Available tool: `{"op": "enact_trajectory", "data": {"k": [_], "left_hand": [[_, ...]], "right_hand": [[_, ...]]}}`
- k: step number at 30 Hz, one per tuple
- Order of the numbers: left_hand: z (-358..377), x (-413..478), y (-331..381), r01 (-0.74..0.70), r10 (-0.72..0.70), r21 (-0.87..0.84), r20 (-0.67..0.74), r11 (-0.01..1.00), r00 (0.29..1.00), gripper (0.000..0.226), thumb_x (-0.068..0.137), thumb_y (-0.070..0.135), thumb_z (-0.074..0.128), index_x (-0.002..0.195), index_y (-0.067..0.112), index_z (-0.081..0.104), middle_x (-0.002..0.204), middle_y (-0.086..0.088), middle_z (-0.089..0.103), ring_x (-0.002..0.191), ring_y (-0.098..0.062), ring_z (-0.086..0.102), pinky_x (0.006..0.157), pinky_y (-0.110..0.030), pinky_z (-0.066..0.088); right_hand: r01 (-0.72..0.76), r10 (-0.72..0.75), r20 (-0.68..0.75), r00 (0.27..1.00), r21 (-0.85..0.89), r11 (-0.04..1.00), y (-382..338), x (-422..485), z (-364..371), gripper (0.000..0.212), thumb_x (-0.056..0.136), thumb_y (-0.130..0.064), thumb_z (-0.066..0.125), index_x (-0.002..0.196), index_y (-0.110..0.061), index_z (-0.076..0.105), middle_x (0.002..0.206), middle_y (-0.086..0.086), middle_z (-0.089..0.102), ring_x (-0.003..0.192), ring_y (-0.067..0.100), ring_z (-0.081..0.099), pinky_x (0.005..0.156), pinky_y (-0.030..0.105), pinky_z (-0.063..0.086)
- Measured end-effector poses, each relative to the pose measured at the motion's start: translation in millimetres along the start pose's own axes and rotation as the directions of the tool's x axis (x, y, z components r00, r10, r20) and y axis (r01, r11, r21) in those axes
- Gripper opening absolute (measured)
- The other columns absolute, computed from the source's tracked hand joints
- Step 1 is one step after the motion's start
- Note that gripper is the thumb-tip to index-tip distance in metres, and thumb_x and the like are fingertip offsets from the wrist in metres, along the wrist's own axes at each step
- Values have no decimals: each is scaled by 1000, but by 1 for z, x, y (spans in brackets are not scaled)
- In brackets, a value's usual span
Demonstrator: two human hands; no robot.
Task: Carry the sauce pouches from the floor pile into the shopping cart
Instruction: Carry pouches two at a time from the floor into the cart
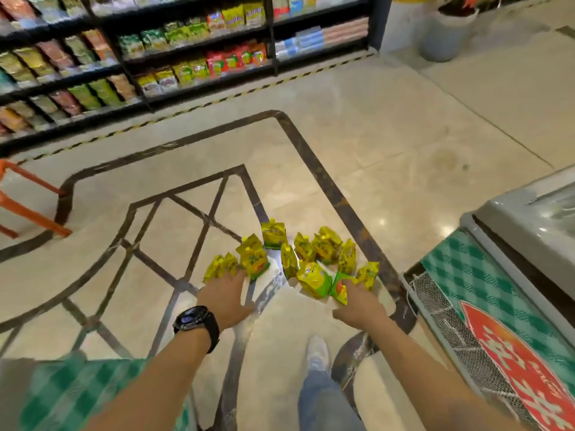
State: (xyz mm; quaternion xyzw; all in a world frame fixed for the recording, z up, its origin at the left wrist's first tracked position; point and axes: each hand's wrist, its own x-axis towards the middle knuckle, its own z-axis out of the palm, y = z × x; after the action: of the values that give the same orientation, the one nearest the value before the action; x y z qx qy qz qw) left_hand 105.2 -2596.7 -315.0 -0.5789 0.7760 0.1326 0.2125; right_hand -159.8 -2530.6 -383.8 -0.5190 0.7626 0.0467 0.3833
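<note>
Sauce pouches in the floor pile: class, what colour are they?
Mainly yellow with green, best seen in the head view: the sauce pouches.

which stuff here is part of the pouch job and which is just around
Part of the job:
- sauce pouches, yellow-green, piled on the floor
- left hand, reaching at the pile
- right hand, at a pouch on the pile's near edge

Just around:
- snack shelves
- chest freezer
- orange frame
- grey bucket
</note>
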Motion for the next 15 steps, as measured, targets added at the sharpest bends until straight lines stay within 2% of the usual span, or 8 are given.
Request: {"op": "enact_trajectory", "data": {"k": [4,8,10,13,15], "left_hand": [[6,107,-14,-29,34,-45,99,999,994,77,86,56,60,149,27,26,131,-8,54,115,-30,59,85,-40,53],[38,209,-19,-50,64,-72,205,996,977,83,82,58,64,149,31,26,130,-8,55,111,-30,61,76,-39,54],[62,269,-20,-96,108,-68,221,993,969,83,82,56,65,150,29,26,135,-7,52,115,-30,59,76,-39,52],[112,360,-22,-161,182,-100,268,982,946,90,85,51,66,155,27,15,146,-10,42,123,-33,54,85,-42,50],[155,422,-23,-178,202,-105,302,978,932,93,86,48,67,157,25,10,152,-13,35,127,-36,51,85,-43,50]], "right_hand": [[-40,39,34,999,27,999,-16,82,-7,81,81,-40,68,147,-17,28,148,14,34,131,35,43,98,42,42],[-138,128,89,988,105,985,-19,156,8,83,80,-39,69,148,-19,26,145,13,37,130,33,45,98,42,45],[-201,187,102,977,141,970,-17,199,24,85,80,-39,70,149,-20,24,145,11,36,131,33,43,98,41,43],[-288,273,100,957,215,933,-14,267,65,93,76,-39,74,151,-22,22,147,8,36,134,30,40,98,40,42],[-342,329,93,940,260,903,-9,316,101,97,73,-41,76,152,-23,21,148,6,34,136,28,37,98,39,42]]}}
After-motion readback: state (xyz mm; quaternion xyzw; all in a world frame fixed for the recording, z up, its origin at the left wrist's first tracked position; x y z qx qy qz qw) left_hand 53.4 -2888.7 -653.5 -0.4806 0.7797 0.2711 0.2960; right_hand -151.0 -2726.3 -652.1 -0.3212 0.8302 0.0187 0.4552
